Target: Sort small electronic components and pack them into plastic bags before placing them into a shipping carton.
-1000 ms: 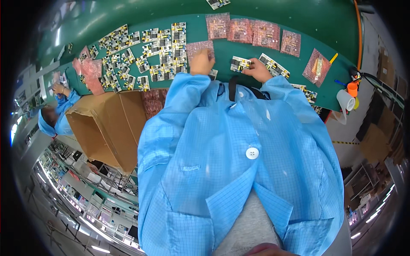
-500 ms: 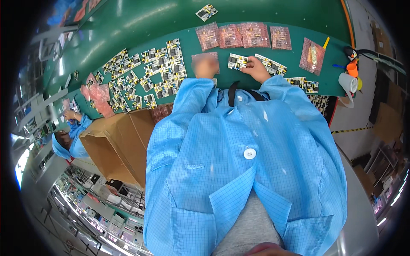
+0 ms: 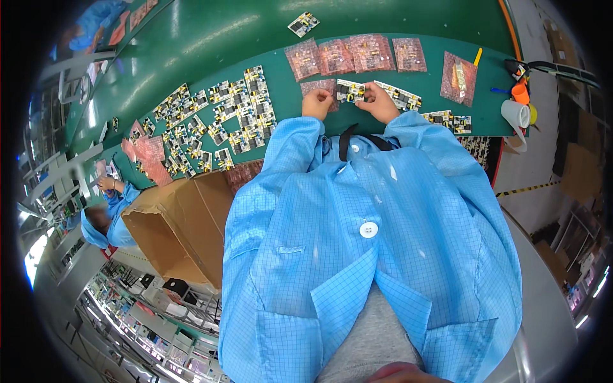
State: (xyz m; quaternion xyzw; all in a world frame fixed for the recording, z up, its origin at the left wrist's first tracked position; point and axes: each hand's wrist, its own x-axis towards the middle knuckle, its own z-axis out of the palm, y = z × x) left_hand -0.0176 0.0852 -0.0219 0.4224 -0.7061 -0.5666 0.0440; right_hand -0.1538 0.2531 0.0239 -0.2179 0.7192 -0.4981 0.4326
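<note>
My left hand is closed on the near edge of a pink bubble-wrap bag on the green table. Between the fingers of my right hand is the right end of a white circuit board with black and yellow parts. The board's left end meets the bag's right edge; whether it is inside I cannot tell. To the right of that board, partly behind my right hand, lies a row of circuit boards. Several pink bubble-wrap bags with contents lie in a row beyond my hands.
Many loose circuit boards cover the table's left part. A single board lies at the back. On the right are another bubble-wrap bag, a white tape roll and an orange cup. A cardboard box and a co-worker are left.
My right hand has brought the circuit board left, up against the bag. My left hand has moved from over the bag to its near edge, beside the board.
</note>
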